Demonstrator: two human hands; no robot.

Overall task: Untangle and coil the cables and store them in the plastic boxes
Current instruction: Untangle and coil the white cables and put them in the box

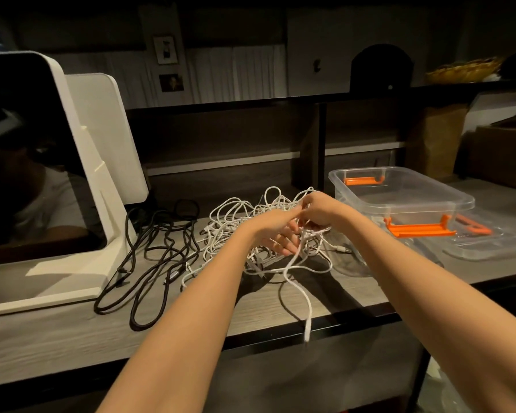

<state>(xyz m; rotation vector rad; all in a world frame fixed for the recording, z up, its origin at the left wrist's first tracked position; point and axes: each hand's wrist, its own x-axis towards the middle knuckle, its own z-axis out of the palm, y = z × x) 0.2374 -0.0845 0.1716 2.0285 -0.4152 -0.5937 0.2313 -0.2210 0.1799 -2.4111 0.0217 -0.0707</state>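
On the counter (72,338), black cables (158,257) lie loose at the left. Beside them, both hands work the white cable tangle (236,222): left hand (276,231) spread open among loops, right hand (318,211) seemingly pinching a strand. Untangling has begun; next, free one end. A loose cable end (307,326) trails over the counter's edge. The clear box (399,198) waits rightward.

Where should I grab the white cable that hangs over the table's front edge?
Take the white cable just behind its plug end, coming from the front: that end hangs free over the table edge, clear of the tangle.
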